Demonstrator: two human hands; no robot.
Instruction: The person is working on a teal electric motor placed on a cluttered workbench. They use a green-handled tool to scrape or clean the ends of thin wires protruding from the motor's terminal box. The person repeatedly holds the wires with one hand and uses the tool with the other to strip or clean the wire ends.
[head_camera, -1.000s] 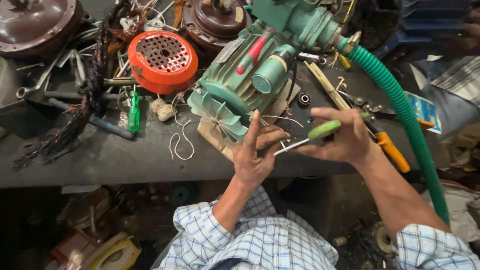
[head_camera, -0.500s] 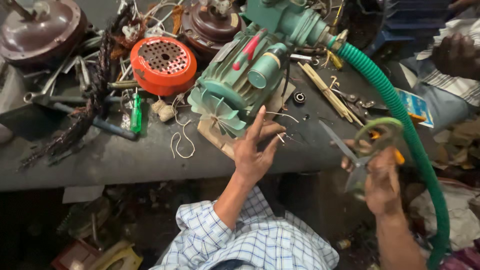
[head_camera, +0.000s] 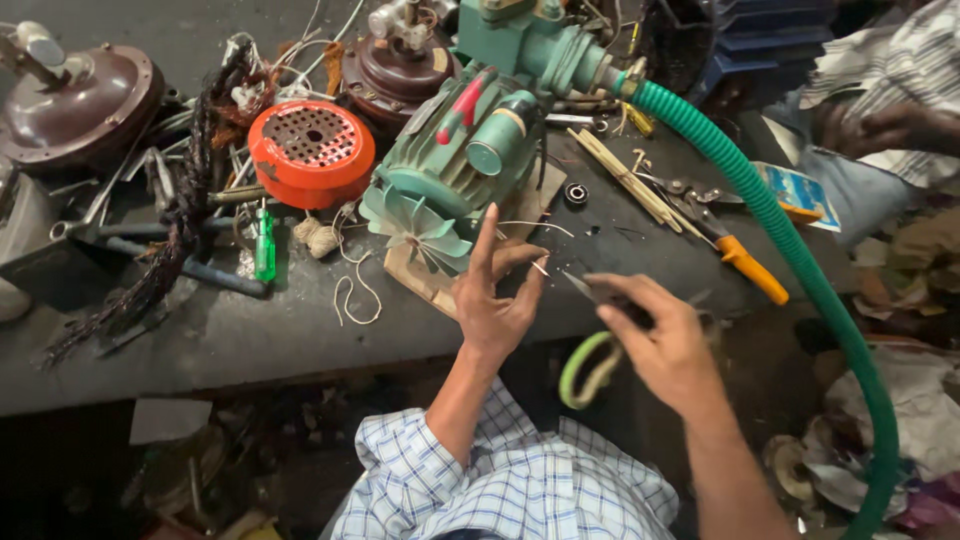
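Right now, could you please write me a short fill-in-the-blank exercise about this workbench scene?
1. The right hand holds a tool with ____ loop handles.
2. The left hand is spread open just in front of the green motor's ____ end.
3. The round perforated cover left of the motor is ____ in colour.
4. The corrugated green hose joins the pump on the motor's ____ side in the picture.

Missing words: green; fan; orange; right
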